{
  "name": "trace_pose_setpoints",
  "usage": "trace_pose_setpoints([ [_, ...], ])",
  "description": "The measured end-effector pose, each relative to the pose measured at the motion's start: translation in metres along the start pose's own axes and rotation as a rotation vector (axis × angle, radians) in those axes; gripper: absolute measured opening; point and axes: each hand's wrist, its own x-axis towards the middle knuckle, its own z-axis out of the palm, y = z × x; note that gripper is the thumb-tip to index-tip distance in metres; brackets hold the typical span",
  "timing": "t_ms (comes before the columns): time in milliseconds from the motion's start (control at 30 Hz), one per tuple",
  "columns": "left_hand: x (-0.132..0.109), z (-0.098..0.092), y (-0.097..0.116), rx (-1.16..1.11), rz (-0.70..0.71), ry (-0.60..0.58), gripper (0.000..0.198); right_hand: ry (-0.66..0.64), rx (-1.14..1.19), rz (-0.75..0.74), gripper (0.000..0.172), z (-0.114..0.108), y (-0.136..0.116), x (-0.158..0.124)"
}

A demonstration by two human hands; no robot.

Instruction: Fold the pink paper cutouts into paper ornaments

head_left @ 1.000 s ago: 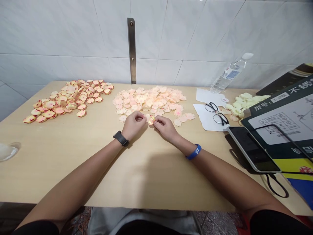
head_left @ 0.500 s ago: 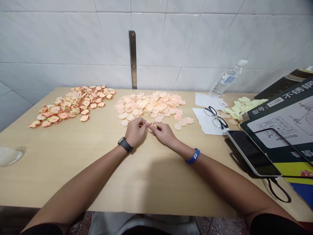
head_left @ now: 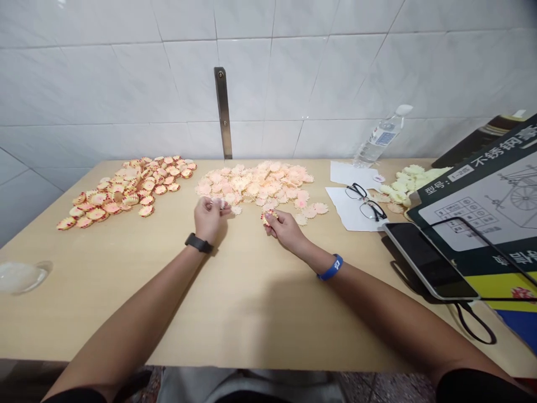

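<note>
My left hand [head_left: 208, 218] is at the front left edge of a pile of pale pink, frilly-edged flower discs [head_left: 255, 182]. Its thumb and fingers are closed on a small pale piece [head_left: 217, 202], blurred and partly covered by the fingers; it looks like one of the pale discs. My right hand [head_left: 287, 229], just in front of the same pile, pinches a yellowish flower piece with red-tipped edges [head_left: 267, 217]. Further left lies a heap of similar red-edged flower pieces [head_left: 126, 187], apart from both hands.
On the right are eyeglasses [head_left: 366, 201] on white paper [head_left: 342, 212], a leaning water bottle [head_left: 381, 137], pale yellow-green flower pieces [head_left: 413, 180], a phone [head_left: 432, 260] with a cable and a printed box [head_left: 482, 207]. A translucent cup [head_left: 19, 277] lies at left. A tiled wall [head_left: 176, 84] backs the table.
My hands were together over one red-edged piece. My left hand has moved left to the edge of the pale pile; my right hand keeps the piece. The view has tilted slightly.
</note>
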Motion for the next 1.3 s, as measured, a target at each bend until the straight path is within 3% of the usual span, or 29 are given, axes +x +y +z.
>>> trace_pose_setpoints([
  [100,-0.003,0.002,-0.001,0.259,0.216,-0.155,0.019,-0.039,0.009,-0.02,0.045,0.002,-0.001,0.001],
  [233,-0.007,0.006,-0.005,0.693,0.586,-0.218,0.013,-0.066,0.002,-0.039,0.036,0.004,-0.003,0.001],
  [367,-0.004,-0.002,-0.004,0.815,0.63,-0.271,0.026,0.033,0.123,0.039,0.037,0.004,0.002,0.004],
  [467,-0.003,-0.008,0.001,0.695,0.571,-0.17,0.025,0.096,0.167,0.053,0.036,0.003,0.005,0.006],
  [533,-0.005,-0.007,0.003,0.545,0.46,-0.153,0.024,0.087,0.117,0.034,0.031,0.003,0.004,0.006],
  [667,-0.014,0.001,0.001,0.28,0.144,-0.383,0.035,0.012,-0.061,-0.087,0.026,0.006,-0.004,0.0],
  [767,-0.02,0.006,-0.003,0.328,0.065,-0.553,0.043,-0.049,-0.141,-0.219,0.02,0.009,-0.007,-0.006],
  [867,-0.022,0.007,-0.004,0.267,-0.041,-0.62,0.036,-0.052,-0.132,-0.216,0.016,0.01,-0.006,-0.009],
  [1067,-0.021,0.008,0.009,0.131,-0.162,-0.598,0.029,0.003,-0.101,-0.227,0.014,0.008,-0.005,-0.007],
  [1200,-0.024,0.009,0.013,0.178,-0.193,-0.509,0.029,0.004,-0.115,-0.25,0.013,0.005,-0.004,-0.004],
  [1300,-0.025,0.011,0.012,0.198,-0.235,-0.53,0.031,-0.01,-0.115,-0.255,0.015,0.005,-0.004,-0.003],
])
